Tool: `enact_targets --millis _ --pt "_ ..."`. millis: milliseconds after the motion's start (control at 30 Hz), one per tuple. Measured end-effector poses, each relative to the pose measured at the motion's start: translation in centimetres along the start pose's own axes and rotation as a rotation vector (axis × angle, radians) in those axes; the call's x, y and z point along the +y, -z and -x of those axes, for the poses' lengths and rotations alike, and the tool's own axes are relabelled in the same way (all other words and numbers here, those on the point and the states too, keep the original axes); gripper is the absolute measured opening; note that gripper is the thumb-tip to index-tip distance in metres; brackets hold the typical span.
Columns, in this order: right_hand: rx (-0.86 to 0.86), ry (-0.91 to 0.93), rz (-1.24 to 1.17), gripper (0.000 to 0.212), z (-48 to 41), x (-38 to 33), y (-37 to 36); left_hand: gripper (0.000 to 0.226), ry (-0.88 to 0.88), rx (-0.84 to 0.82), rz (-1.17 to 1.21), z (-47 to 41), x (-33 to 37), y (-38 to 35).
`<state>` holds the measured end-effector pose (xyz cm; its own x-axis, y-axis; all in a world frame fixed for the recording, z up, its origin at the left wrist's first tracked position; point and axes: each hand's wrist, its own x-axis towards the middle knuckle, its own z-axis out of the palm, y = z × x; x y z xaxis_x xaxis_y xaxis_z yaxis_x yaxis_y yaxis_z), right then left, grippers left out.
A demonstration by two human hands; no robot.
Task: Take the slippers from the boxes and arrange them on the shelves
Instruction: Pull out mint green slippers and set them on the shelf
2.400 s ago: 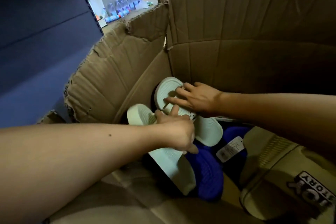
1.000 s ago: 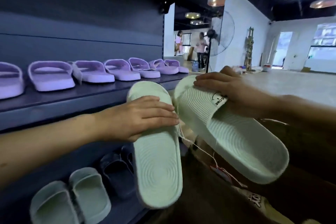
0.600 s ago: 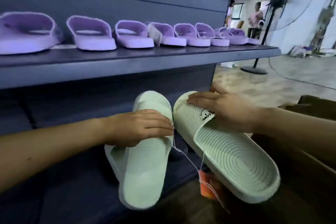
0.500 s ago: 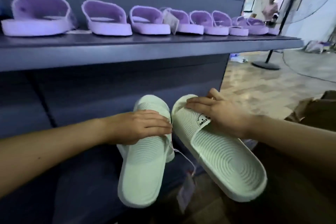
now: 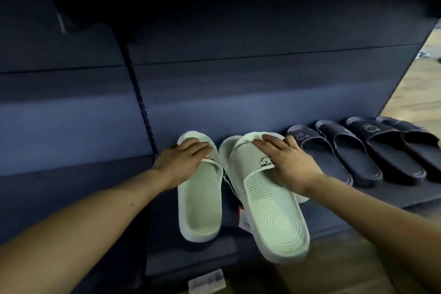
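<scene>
Pale green, the slipper pair [image 5: 200,205] is set on the lower shelf [image 5: 164,241], just left of the dark slippers [image 5: 353,155]. Each strap is grasped by the fingers [image 5: 198,148] of the left hand [image 5: 181,162] and right hand [image 5: 288,164]. If released askew, the right slipper's heel, seemingly overhanging the shelf, could tip off.

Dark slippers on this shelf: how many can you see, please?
4 dark slippers in a row right of the right hand: nearest, second, third, farthest; more may be cropped.

Dim bluish light, glare up top, soft blur, edges warped.
</scene>
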<state>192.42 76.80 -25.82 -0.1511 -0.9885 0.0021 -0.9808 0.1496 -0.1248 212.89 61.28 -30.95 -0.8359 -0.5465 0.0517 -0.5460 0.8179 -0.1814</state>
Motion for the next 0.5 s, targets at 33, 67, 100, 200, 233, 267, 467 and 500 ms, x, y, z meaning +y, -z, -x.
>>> enact_targets --millis 33,67,100,200,233,267,467,500 --pt "-0.007 -0.017 -0.021 0.066 -0.4 -0.4 -0.7 0.051 0.046 -0.050 0.041 0.0 0.0 -0.6" --pt "-0.017 -0.040 -0.044 0.066 -0.7 -0.7 -1.3 0.050 0.077 -0.078 0.071 -0.1 0.1 -1.2" --pt "-0.029 -0.065 -0.065 0.066 -0.9 -0.9 -1.9 0.049 0.111 -0.097 0.098 -0.4 0.1 -2.0" --pt "-0.028 -0.105 -0.089 0.067 -1.4 -1.2 -3.3 0.046 0.215 -0.108 0.158 -0.7 0.3 -4.0" --pt "-0.021 -0.114 -0.100 0.067 -1.6 -1.2 -3.5 0.046 0.236 -0.094 0.180 -0.8 0.5 -4.5" --pt "-0.013 -0.123 -0.113 0.067 -1.8 -1.3 -3.5 0.046 0.255 -0.082 0.217 -1.0 0.6 -4.9" --pt "0.005 -0.160 -0.138 0.068 -2.3 -1.9 -2.9 0.051 0.302 -0.015 0.437 -3.3 1.0 -5.6" --pt "0.006 -0.166 -0.136 0.068 -2.1 -2.0 -2.8 0.052 0.267 -0.027 0.450 -3.2 0.7 -5.7"
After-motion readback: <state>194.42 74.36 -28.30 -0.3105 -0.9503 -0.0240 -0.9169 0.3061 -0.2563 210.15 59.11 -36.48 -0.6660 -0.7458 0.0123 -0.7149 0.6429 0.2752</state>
